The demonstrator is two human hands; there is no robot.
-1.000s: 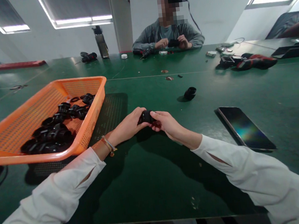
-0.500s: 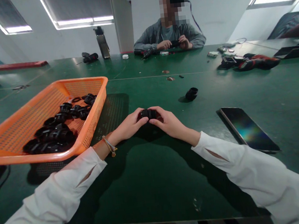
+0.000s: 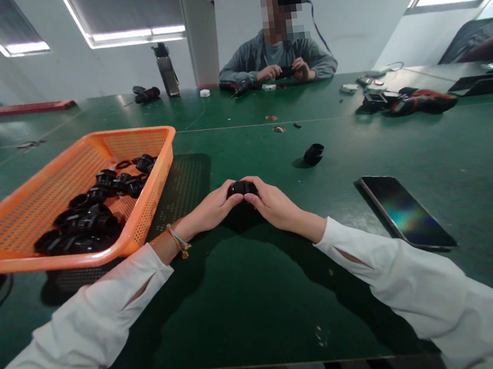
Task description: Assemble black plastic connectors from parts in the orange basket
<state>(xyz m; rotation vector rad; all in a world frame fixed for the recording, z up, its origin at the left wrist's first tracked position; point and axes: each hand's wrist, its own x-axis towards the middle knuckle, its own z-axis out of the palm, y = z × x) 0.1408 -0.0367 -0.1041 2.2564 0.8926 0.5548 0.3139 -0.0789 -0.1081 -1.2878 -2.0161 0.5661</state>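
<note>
Both my hands meet over the middle of the green table (image 3: 259, 300), gripping one black plastic fitting (image 3: 242, 187) between them. My left hand (image 3: 217, 206) is closed on its left end, thumb at the front. On the right end, my right hand (image 3: 275, 202) is closed the same way. The fingers behind the fitting are partly hidden. Beyond my right hand lies another short black tube-like fitting (image 3: 314, 154), tilted on the tabletop. An orange perforated basket (image 3: 155, 200) stands left of my left hand, with several black fittings and rings (image 3: 91, 218) piled inside.
A phone (image 3: 408, 211) lies right of my right hand. Across the table sits a person (image 3: 277, 58) holding a dark object. Power tools (image 3: 422, 100) lie at the far right and a dark drill (image 3: 146, 93) at the back, beside a bottle (image 3: 166, 71).
The gap between the two halves of the black fitting looks narrower, and my hands have tilted slightly around it. The whole view has shifted a little.
</note>
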